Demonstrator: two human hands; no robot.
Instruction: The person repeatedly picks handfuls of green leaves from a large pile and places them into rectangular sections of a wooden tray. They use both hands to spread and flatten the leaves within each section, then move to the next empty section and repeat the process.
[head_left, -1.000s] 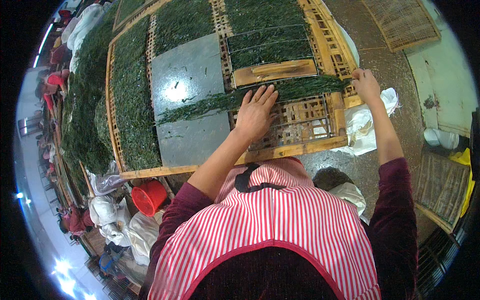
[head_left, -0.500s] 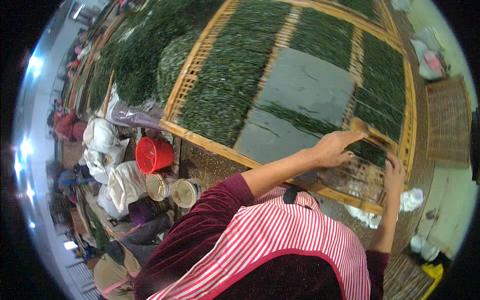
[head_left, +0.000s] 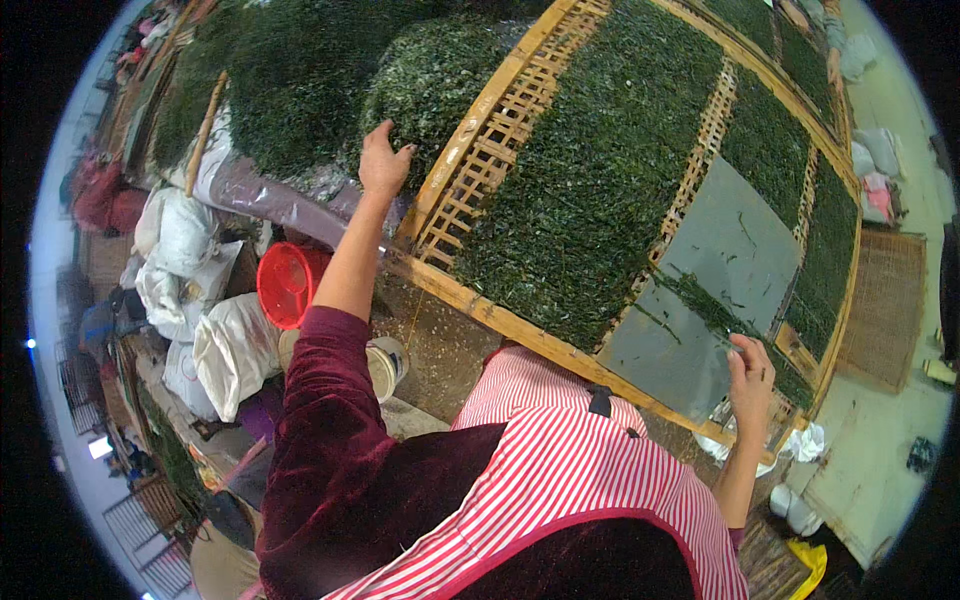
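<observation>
My left hand (head_left: 386,165) is stretched out over the edge of a heap of dark green shredded leafy stuff (head_left: 425,85), fingers apart and nothing visible in them. Close to the near right corner of a slatted wooden frame (head_left: 497,318), my right hand (head_left: 750,385) is raised with loosely bent fingers and holds nothing that I can see. Beside it a smooth grey sheet (head_left: 735,225) lies on the frame, with a band of green strands (head_left: 700,300) across it. A small tan wooden piece (head_left: 797,352) rests just right of the sheet.
Flat green layers (head_left: 590,190) cover much of the frame. A red bucket (head_left: 288,285), a pale bucket (head_left: 385,368) and white sacks (head_left: 235,350) stand at the left. A woven mat (head_left: 882,300) is on the right. Another person's hand (head_left: 834,68) shows at the far right.
My left hand has swung from the sheet's near right end over to the green heap. My right hand has come away from the wooden piece, which now lies loose. The view has shifted leftward.
</observation>
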